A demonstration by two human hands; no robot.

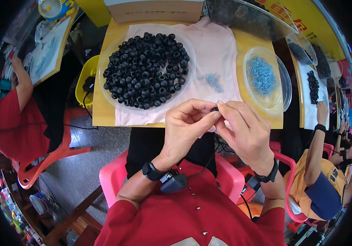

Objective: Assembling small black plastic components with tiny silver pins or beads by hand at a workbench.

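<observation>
Both hands meet over the near edge of the table. My left hand (pixel 186 127) is closed in a pinch on a small black piece (pixel 214 109), mostly covered by the fingers. My right hand (pixel 245 131) presses its thumb and fingertips against the same spot from the other side. To the left, a clear round tray (pixel 101 82) holds a heap of small black rounded parts with holes (pixel 143 69). Beyond the hands, tiny pale-blue pieces (pixel 213 81) lie loose on a pink cloth (pixel 221 45). More of these fill a clear round dish (pixel 282 88) on the right.
A cardboard box (pixel 155 11) and a clear plastic bin (pixel 258 20) stand along the table's far side. A yellow basket (pixel 86 78) sits by its left edge. Other people work at tables on both sides; one person's hand (pixel 322 108) is near black parts (pixel 313 88) at right.
</observation>
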